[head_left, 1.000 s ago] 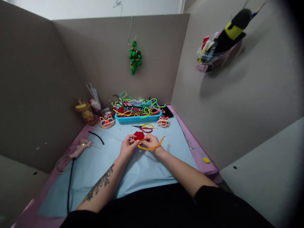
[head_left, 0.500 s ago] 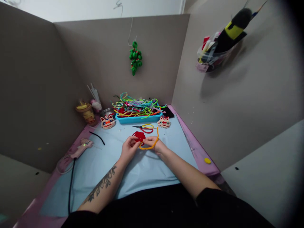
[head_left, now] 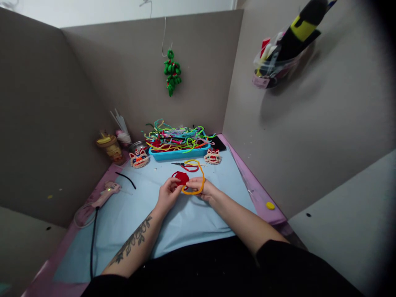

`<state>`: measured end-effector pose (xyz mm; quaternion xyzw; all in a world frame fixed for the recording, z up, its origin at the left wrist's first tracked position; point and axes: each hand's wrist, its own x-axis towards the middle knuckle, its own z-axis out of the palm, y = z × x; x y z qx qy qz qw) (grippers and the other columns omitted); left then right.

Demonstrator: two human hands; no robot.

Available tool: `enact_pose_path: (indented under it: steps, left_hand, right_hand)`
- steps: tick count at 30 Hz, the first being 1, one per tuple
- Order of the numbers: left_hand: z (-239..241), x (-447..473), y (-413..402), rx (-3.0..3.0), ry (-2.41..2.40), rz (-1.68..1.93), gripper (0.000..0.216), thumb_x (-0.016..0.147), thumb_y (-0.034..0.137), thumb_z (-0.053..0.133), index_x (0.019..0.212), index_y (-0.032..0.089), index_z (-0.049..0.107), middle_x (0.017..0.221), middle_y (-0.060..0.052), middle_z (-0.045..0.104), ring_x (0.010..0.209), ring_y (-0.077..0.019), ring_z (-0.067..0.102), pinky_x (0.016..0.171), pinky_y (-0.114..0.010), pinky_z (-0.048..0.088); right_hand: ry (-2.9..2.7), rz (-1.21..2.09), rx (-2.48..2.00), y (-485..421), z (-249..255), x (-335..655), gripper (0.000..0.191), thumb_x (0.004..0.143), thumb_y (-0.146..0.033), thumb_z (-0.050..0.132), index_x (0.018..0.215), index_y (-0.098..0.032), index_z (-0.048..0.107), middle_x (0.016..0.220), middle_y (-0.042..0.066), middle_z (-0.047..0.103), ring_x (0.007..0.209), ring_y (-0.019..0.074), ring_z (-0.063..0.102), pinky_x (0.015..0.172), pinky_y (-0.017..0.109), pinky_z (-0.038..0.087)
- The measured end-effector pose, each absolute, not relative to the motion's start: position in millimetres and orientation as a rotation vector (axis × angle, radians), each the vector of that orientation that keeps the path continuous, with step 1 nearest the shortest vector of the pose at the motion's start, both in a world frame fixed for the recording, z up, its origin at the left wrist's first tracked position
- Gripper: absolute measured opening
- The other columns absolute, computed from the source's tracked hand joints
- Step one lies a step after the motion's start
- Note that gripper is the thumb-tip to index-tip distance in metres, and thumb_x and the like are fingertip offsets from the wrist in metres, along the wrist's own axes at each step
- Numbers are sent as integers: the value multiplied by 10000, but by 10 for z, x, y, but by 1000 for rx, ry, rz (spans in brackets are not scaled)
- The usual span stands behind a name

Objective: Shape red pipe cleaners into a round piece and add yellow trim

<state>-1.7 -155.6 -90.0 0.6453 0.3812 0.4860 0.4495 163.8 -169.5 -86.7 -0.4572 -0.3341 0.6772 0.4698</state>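
Between my two hands is a flat red piece (head_left: 181,177) that looks made of fuzzy pipe cleaner. My left hand (head_left: 169,190) pinches its left and lower edge. Close against its right side, my right hand (head_left: 200,187) is closed, with fingertips at the near end of an orange pipe cleaner (head_left: 202,175). The orange strand loops out under my right fingers and curves up past the knuckles, its free end over the scissors. Just beyond my hands lie those scissors (head_left: 189,166), with red and yellow handles. My fingers partly hide where the orange end meets the red piece.
A blue tray (head_left: 179,156) heaped with coloured pipe cleaners stands at the back, a lion-like face (head_left: 139,159) to its left and another (head_left: 213,156) to its right. At left lie a pink glue gun (head_left: 107,194) with a cable and a black pipe cleaner (head_left: 127,179). Grey panels enclose the table.
The free end of the orange pipe cleaner has swung left and curled over the scissors. Both hands keep their hold. The whole view has shifted slightly.
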Motion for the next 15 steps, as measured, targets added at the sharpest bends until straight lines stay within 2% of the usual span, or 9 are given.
enact_pose_path:
  steps: [6,10,13,15]
  left_hand:
    - [-870,-2,-1562,1591,948,1189,242,712,321,697,869,177,582,572,41,588,471,-84,480,477,-199,334]
    - [-856,1,-1556,1557,973,1198,265,695,334,703,868,177,579,595,25,621,504,-104,536,495,-205,369]
    - [-856,-4,-1532,1506,1033,1256,282,693,336,697,888,179,567,642,11,651,537,-118,578,516,-211,398]
    - [-859,-8,-1520,1472,1070,1297,295,687,338,700,896,180,564,692,-1,668,569,-124,601,534,-215,414]
  right_hand:
    - [-887,1629,-1127,-1682,-878,1629,365,571,-421,788,586,-181,513,333,-103,351,320,29,232,378,214,79]
    - [-965,1522,-1152,-1691,-867,1619,330,592,-433,752,591,-170,552,387,-73,424,353,44,286,396,217,131]
    - [-1007,1362,-1148,-1743,-826,1581,263,591,-350,756,711,-167,611,528,-52,519,471,67,400,455,208,241]
    - [-1046,1242,-1122,-1796,-789,1538,301,586,-271,758,846,-202,623,641,-60,543,559,76,433,523,204,307]
